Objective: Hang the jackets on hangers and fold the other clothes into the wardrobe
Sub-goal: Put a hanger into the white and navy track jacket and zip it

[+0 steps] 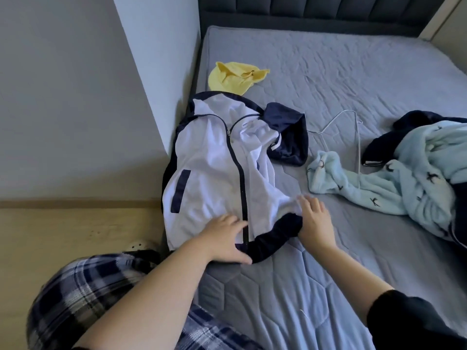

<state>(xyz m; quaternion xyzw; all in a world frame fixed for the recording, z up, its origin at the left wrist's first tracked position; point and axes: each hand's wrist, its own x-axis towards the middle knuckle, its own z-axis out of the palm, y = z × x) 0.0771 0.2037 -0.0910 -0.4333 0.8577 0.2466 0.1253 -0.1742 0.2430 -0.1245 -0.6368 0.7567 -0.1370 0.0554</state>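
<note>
jacket [209, 173] on bed [328, 72], limp and slippery.
left hand [227, 238] flat on hem, right hand [316, 221] grip unclear; we'd take the shoulders.

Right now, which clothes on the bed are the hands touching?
The white zip jacket: left hand and right hand touch its hem. The yellow cloth and fluffy blue garment lie untouched.

I'm seeing thin, smooth cloth on the white and navy jacket [209, 173], finely creased with a faint sheen. The bed cover [328, 72] is quilted grey cloth, matt. The pale blue garment [379, 190] looks thick and fluffy, like fleece. The yellow cloth [235, 77] is soft and matt. The hanger [358, 147] is thin, smooth white wire. The headboard [303, 8] is padded dark fabric. The floor [50, 236] looks like pale, smooth wood.
</note>
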